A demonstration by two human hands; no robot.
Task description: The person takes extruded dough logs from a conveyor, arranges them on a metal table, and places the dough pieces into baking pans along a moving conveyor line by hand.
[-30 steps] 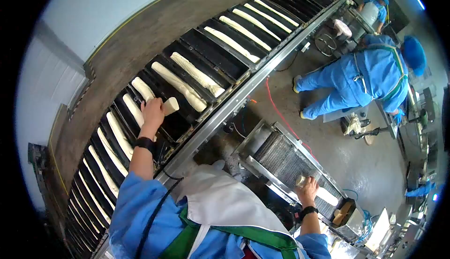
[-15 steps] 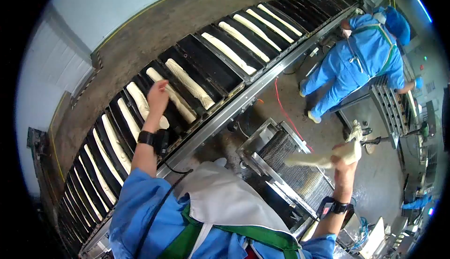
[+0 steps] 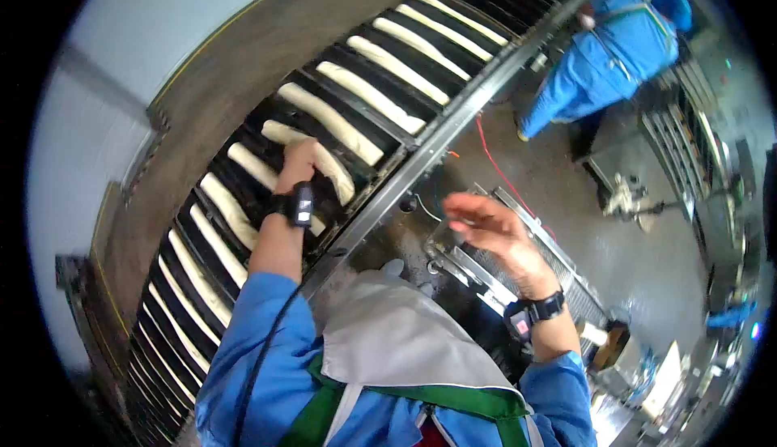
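Observation:
My left hand (image 3: pixel 300 161) is over the row of black trays (image 3: pixel 379 155), its fingers wrapped round a pale dough strip (image 3: pixel 334 173) lying in one of them. Other dough strips (image 3: pixel 332 119) lie lengthwise in the neighbouring trays on both sides. My right hand (image 3: pixel 490 228) is raised in front of the metal mesh conveyor (image 3: pixel 579 289), fingers spread and slightly blurred, holding nothing. A short piece of dough (image 3: pixel 593 334) rests near the conveyor's lower end.
A metal rail (image 3: pixel 461 115) runs along the trays' near side. A co-worker in blue (image 3: pixel 603 58) stands at the upper right near metal racks (image 3: pixel 668 147). A red hose (image 3: pixel 506 172) lies on the wet floor. A wall is at the left.
My right hand held a long dough strip over the conveyor and now is without it, nearer the trays. A tray that was bare now holds a strip. My left hand has closed on dough.

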